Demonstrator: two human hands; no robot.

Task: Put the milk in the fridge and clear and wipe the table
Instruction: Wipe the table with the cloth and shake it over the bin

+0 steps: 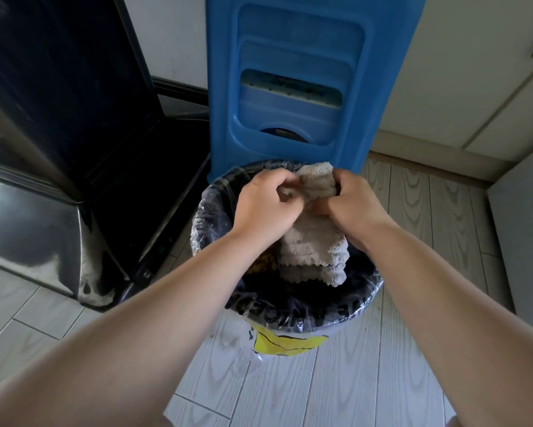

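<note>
cloth | gripped between both hands | above bin

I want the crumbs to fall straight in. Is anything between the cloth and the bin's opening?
Nothing visible. The left hand and right hand grip the cloth right above the open, bag-lined bin; no lid covers it.

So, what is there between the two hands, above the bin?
In the head view, a grey cloth lies between the left hand and the right hand; both grip it, and it hangs over the lined bin.
</note>
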